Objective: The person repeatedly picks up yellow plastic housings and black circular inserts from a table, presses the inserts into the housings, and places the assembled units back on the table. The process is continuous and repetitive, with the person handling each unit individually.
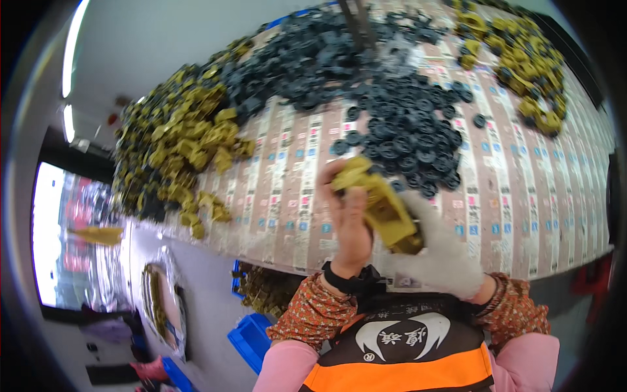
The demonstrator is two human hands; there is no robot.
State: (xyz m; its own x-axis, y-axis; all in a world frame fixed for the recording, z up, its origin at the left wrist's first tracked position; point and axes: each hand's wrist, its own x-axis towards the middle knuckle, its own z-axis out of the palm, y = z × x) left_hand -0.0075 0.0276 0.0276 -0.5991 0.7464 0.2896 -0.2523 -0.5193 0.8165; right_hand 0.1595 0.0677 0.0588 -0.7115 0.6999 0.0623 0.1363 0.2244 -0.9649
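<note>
Close in front of me, over the near edge of the table, a yellow plastic toy vehicle body (pixel 384 212) is held at a tilt between both hands. My left hand (pixel 351 225), bare, is closed on its left side, thumb toward me and fingers behind its upper end. Wearing a pale glove, my right hand (pixel 444 251) grips the lower right end; its fingers are partly hidden and blurred. Something dark shows at that end, too unclear to name. Just beyond the hands spreads a pile of dark, round, wheel-like parts (pixel 408 127).
Yellow parts (pixel 186 140) are heaped at the left of the table (pixel 281 189). Dark parts (pixel 294 62) cover its far side. More yellow parts with dark wheels (pixel 529 72) lie far right. Below the left edge are a blue bin (pixel 251 343) and a container of yellowish parts (pixel 268 289).
</note>
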